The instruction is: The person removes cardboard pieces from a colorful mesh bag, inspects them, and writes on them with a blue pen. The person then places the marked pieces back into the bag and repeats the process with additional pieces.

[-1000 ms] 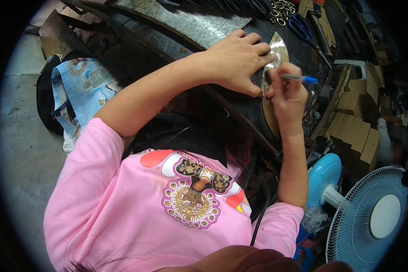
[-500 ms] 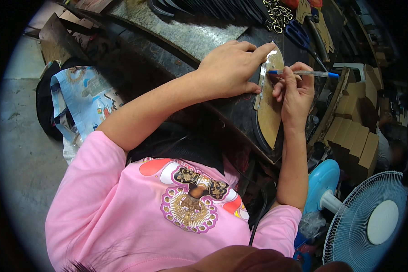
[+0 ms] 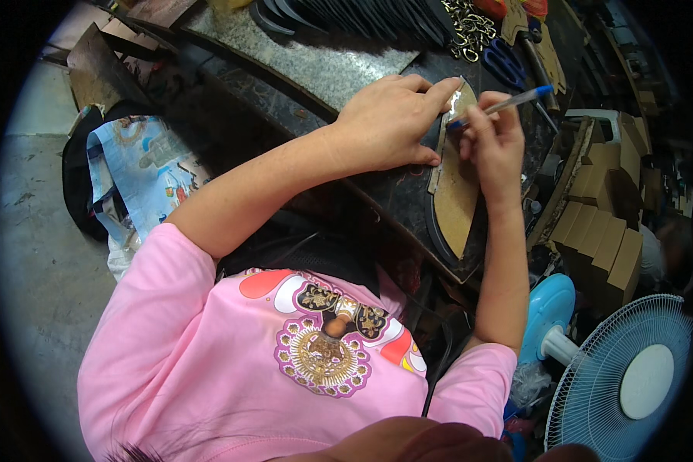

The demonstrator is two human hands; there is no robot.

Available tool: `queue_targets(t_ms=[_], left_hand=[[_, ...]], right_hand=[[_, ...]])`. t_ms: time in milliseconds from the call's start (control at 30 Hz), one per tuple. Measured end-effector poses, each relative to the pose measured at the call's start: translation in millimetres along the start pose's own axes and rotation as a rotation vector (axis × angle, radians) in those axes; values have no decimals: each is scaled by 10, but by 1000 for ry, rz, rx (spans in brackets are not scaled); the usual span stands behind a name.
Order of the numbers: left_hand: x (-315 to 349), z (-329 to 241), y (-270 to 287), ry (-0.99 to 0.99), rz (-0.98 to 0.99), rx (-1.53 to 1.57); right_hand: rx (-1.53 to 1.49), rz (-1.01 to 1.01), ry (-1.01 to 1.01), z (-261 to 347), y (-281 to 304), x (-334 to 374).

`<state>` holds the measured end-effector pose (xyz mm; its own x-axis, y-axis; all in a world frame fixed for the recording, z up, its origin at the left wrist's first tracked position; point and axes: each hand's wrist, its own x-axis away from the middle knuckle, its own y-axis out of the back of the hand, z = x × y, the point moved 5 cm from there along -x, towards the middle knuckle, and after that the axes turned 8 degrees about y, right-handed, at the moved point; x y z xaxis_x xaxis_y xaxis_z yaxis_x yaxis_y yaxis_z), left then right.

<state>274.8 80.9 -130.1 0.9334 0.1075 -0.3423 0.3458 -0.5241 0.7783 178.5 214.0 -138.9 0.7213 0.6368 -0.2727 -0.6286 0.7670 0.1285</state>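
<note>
A tan, pointed board with one curved side (image 3: 456, 204) lies on a dark, similarly shaped piece (image 3: 436, 231) whose edge shows along the left and lower rim. A narrow strip, shiny near the top, runs along the board's left side. My left hand (image 3: 393, 123) presses on that side, index finger stretched toward the top tip and thumb spread lower down. My right hand (image 3: 497, 142) pinches a clear ballpoint pen with blue ends (image 3: 508, 104) over the board's upper part. The pen slants, its lower end near the strip; whether it touches cannot be seen.
Dark curved pieces (image 3: 362, 19) stand in a row at the back beside a grey stone slab (image 3: 316, 65). Metal clasps (image 3: 470, 31), blue-handled scissors (image 3: 503, 63) and a hammer (image 3: 537, 58) lie back right. Cardboard boxes (image 3: 593, 231) and a fan (image 3: 624, 377) stand at right.
My right hand has shifted slightly up and left, and the pen has tilted from nearly level to slanting, its far end raised. My left hand stays almost in place.
</note>
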Motion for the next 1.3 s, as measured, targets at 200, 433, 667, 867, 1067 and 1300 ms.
queue_targets(t_ms=[200, 433, 667, 867, 1067, 1300], left_hand=[[-17, 12, -3, 6, -8, -18], [-12, 0, -25, 17, 13, -3], [-15, 5, -38, -22, 15, -4], [-26, -41, -82, -109, 169, -120], [2, -91, -96, -146, 150, -200], [22, -75, -114, -151, 173, -220]], right_hand=[[98, -100, 3, -23, -35, -73], [-14, -134, -6, -109, 31, -104], [-242, -209, -60, -178, 123, -204], [435, 30, 328, -34, -71, -283], [-121, -201, -42, -211, 96, -237], [8, -94, 60, -207, 67, -217]])
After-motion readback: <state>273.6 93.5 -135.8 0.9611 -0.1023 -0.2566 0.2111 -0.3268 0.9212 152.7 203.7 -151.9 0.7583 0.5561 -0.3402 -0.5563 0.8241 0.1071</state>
